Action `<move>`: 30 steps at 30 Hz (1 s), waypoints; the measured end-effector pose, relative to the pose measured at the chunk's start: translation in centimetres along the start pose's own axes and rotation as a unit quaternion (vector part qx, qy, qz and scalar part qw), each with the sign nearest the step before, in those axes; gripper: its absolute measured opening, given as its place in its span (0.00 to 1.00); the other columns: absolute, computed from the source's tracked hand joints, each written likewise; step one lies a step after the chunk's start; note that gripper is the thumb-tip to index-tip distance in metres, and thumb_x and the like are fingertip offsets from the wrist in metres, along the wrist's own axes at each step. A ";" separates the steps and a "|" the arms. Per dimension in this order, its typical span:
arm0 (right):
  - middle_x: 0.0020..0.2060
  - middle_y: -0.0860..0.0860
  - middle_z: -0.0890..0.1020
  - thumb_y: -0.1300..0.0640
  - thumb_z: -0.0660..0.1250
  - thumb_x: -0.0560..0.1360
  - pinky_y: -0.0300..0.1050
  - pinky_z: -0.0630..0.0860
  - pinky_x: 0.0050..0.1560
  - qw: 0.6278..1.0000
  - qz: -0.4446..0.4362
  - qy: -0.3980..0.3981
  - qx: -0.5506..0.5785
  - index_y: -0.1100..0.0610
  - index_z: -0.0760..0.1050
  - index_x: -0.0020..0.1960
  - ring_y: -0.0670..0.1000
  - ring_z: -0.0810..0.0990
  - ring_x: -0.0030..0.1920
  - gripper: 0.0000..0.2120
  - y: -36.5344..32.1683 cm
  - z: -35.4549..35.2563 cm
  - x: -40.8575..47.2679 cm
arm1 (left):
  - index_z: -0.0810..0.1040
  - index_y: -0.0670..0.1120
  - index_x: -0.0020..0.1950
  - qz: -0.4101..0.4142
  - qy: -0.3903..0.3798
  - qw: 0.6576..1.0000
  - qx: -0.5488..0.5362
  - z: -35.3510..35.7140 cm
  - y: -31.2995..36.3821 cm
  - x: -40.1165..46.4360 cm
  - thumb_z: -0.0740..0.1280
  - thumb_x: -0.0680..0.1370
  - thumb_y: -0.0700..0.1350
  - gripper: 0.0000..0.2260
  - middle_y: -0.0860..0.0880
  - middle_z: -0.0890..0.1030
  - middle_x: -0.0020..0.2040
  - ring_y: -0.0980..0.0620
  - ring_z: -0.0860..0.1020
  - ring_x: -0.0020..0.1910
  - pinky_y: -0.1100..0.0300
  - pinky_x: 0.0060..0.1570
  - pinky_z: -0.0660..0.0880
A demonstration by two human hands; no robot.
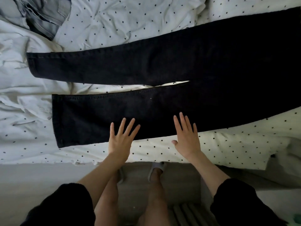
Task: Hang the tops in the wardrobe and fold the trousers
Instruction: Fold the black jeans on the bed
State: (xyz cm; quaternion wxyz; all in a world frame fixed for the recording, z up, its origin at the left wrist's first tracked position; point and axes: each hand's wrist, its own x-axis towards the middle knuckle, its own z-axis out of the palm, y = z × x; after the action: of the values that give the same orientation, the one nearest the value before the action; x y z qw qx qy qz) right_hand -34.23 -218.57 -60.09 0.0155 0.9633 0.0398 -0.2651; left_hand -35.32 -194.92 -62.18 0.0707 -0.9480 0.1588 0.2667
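Note:
Black trousers (162, 67) lie spread flat across the bed, both legs pointing left and the waist running out of view at the right. My left hand (121, 138) lies flat with fingers spread on the lower edge of the near leg. My right hand (187, 137) lies flat beside it on the same leg, fingers straight, thumb off the cloth over the sheet. Neither hand grips anything.
The bed is covered by a rumpled white sheet with black dots (114, 26). A heap of grey-blue denim (44, 15) lies at the far left corner. The bed's near edge (65, 162) runs across below my hands; my legs and slippers (156, 170) stand on the floor.

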 end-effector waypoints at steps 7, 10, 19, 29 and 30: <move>0.76 0.53 0.37 0.71 0.60 0.72 0.63 0.42 0.73 0.992 -0.051 0.035 -0.109 0.54 0.32 0.75 0.54 0.38 0.76 0.46 7.2 0.7 0.8 | 0.72 0.45 0.68 -0.066 0.093 0.993 -0.018 -1.4 1.8 0.0 0.72 0.70 0.36 0.27 0.43 0.70 0.70 0.40 0.68 0.69 0.34 0.64 0.61; 0.76 0.54 0.40 0.74 0.58 0.72 0.59 0.43 0.73 0.991 -0.049 0.058 -0.114 0.55 0.36 0.76 0.57 0.40 0.76 0.43 9.4 -0.3 1.2 | 0.80 0.39 0.59 -0.086 0.115 0.989 -0.039 -1.9 2.1 -1.2 0.76 0.62 0.31 0.25 0.39 0.78 0.60 0.37 0.76 0.60 0.34 0.58 0.69; 0.74 0.58 0.61 0.63 0.56 0.80 0.52 0.51 0.74 0.991 -0.078 0.051 -0.096 0.59 0.60 0.74 0.57 0.56 0.75 0.23 13.2 -3.0 1.2 | 0.77 0.34 0.45 -0.153 0.130 0.973 -0.113 -3.6 3.2 0.2 0.68 0.60 0.22 0.16 0.37 0.77 0.40 0.36 0.76 0.39 0.42 0.43 0.74; 0.33 0.61 0.82 0.68 0.73 0.69 0.49 0.75 0.29 0.984 -0.017 0.170 0.046 0.67 0.80 0.46 0.60 0.80 0.30 0.07 12.6 -7.6 1.2 | 0.77 0.38 0.50 -0.072 0.209 0.967 -0.123 -5.2 0.0 -0.1 0.54 0.69 0.42 0.17 0.42 0.73 0.39 0.41 0.73 0.36 0.50 0.35 0.70; 0.31 0.60 0.81 0.69 0.73 0.69 0.49 0.75 0.28 0.982 -0.013 0.183 0.049 0.68 0.80 0.45 0.59 0.79 0.29 0.06 12.6 -8.7 1.3 | 0.77 0.38 0.51 -0.077 0.226 0.963 -0.127 -6.3 -0.5 0.0 0.54 0.70 0.41 0.17 0.42 0.74 0.40 0.41 0.73 0.36 0.50 0.35 0.70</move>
State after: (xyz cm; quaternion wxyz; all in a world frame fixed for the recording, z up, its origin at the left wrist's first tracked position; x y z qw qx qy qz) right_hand -27.57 -230.59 -53.17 -0.0428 0.9945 0.0409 -0.0864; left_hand -32.11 -195.84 -56.86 -0.0680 -0.9941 0.0621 0.0570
